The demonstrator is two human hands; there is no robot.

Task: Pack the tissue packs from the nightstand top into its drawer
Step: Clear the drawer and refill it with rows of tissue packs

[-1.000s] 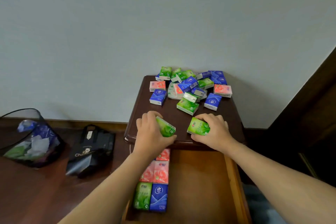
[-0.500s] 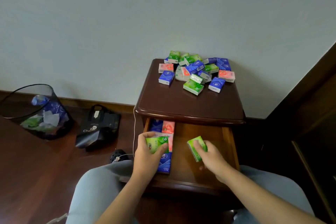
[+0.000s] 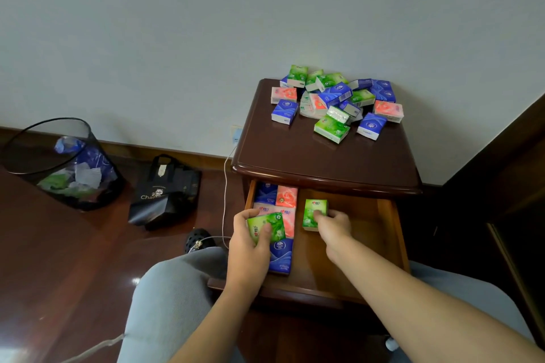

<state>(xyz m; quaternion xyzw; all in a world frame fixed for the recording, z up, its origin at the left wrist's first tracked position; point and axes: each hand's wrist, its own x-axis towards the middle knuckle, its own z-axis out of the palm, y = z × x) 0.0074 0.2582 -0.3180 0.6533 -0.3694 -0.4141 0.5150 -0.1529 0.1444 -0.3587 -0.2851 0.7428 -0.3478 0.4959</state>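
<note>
Hands are both down in the open drawer [image 3: 383,233] of the dark wood nightstand [image 3: 324,162]. The left hand [image 3: 250,247] is closed around a green tissue pack [image 3: 265,225], with the thumb lying across its top. It holds this pack just over the row of packs in the drawer [image 3: 277,215], which lie flat along the left side. That row has blue, pink and green ones, set close together and touching.

The right hand [image 3: 333,227] has its fingers on a second green pack [image 3: 315,213]. This pack stands on the bare wood floor of the drawer, just beside the row. The fingers press on its near side, and I cannot tell if they grip it tight or only touch it.

Up on the nightstand surface, a pile of tissue packs [image 3: 336,103] sits at the back, near the wall. Green, blue and pink ones are mixed up there, some leaning on each other. The front part of the surface is bare wood.

The person sits close, with knees in grey trousers [image 3: 174,289] on each side of the drawer. On the wood floor to the left stand a black mesh bin [image 3: 97,186] with scraps inside and a black bag [image 3: 165,194]. A thin white cable [image 3: 225,186] hangs down beside the nightstand.
</note>
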